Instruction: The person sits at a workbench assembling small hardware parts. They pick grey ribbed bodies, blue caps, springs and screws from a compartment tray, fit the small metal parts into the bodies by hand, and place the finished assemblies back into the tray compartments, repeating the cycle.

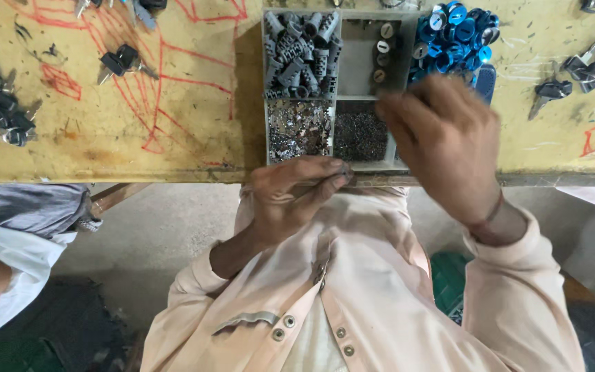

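Right hand, blurred, hides part of the compartment tray.

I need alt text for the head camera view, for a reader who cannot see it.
A person's left hand rests at the near edge of a grey parts tray on a yellow table, while the right hand hovers over it. The tray holds grey plugs, blue caps and small metal bits.
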